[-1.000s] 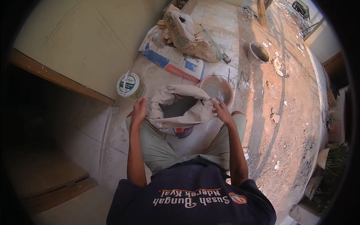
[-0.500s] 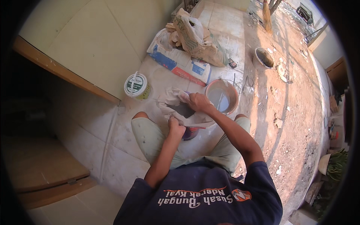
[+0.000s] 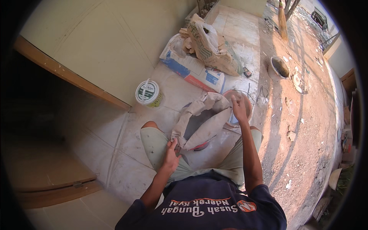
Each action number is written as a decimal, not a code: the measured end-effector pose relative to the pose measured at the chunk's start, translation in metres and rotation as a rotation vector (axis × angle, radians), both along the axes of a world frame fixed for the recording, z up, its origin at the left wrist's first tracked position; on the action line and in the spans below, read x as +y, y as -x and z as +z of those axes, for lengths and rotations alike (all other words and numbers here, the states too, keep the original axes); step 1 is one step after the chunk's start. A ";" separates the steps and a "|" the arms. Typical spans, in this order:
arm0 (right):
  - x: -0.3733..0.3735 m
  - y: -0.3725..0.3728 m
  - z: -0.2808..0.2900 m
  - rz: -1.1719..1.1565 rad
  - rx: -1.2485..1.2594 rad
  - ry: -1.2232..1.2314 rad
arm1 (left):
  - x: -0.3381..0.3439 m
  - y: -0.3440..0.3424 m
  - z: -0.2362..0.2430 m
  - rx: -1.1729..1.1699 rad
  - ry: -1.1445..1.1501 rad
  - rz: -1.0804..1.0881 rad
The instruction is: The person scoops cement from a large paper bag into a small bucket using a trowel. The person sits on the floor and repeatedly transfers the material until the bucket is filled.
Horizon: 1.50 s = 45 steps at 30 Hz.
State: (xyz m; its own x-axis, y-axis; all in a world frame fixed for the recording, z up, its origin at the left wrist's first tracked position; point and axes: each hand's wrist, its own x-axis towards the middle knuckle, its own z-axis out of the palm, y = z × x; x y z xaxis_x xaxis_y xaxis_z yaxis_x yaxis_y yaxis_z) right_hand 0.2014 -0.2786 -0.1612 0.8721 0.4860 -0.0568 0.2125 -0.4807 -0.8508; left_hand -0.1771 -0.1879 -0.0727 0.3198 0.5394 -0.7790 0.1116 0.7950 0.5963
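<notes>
Paper sack with a rolled-down, crumpled rim sits open between the person's knees, its mouth a slanted oval around grey, powdery-looking contents. The left hand is at the near left corner of the rim, thumb against the paper and fingers loosely curled; whether it grips cannot be told. The right hand is at the far right of the rim, fingers narrow and bent, in front of a reddish-brown bucket of pale liquid; its hold is unclear too. The soft rim could tear or fold inward if pulled unevenly at these two opposite corners. With the bucket so near, a sharp tug or tilt to the right could spill powder into the liquid, and a stray right elbow could knock the bucket.
</notes>
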 end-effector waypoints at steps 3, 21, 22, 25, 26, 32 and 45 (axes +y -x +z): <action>-0.039 0.084 0.025 -0.302 0.345 -0.402 | 0.008 0.021 -0.016 0.304 -1.089 -0.310; 0.018 0.163 -0.073 -0.219 0.305 -0.027 | 0.050 -0.141 -0.104 0.813 -1.375 -0.753; 0.032 0.169 -0.079 -0.217 0.210 -0.192 | 0.054 -0.142 -0.106 0.729 -1.339 -0.805; 0.042 0.167 -0.081 -0.182 0.258 -0.163 | 0.061 -0.149 -0.115 0.509 -1.261 -0.916; 0.042 0.163 -0.077 -0.159 0.295 -0.147 | 0.063 -0.149 -0.121 0.460 -1.270 -0.927; 0.023 0.130 -0.082 0.116 0.851 -0.304 | 0.174 -0.091 -0.151 -0.028 -0.267 -0.685; -0.076 0.060 0.062 0.034 0.019 -0.095 | 0.080 -0.030 -0.096 0.122 -0.671 0.179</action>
